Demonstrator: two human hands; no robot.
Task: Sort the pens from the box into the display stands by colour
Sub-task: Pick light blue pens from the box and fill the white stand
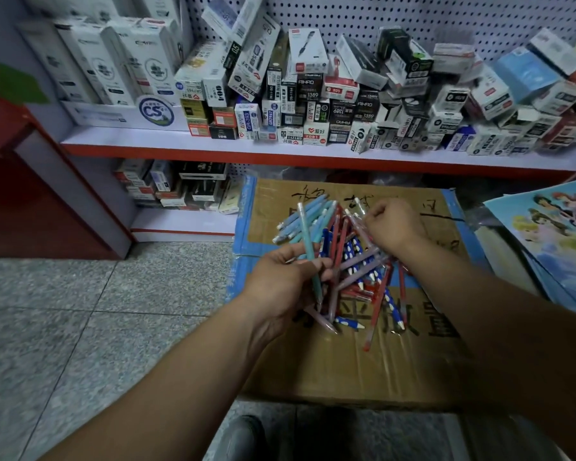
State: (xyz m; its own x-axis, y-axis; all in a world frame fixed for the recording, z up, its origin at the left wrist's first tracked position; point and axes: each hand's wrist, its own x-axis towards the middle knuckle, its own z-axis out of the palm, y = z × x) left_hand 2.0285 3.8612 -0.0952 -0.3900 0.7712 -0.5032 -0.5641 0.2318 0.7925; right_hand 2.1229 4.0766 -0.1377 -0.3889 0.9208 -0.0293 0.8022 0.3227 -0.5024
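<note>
A heap of pens (359, 267) in light blue, red, lilac and dark blue with white dots lies on top of a flat cardboard box (423, 364). My left hand (286, 281) grips a teal pen (308, 242) that stands nearly upright, with a lilac pen or two below its fingers. Several light blue pens (305, 221) lie behind it. My right hand (391, 224) is at the far right of the heap, fingers curled round the ends of lilac pens. No display stand is in view.
A white shelf (213, 143) with a red edge runs behind the box, piled with many small pen boxes (313, 94). More boxes sit on the lower shelf (177, 188). Cartoon-printed sheets (552, 234) lean at the right. Grey tiled floor (97, 327) lies to the left.
</note>
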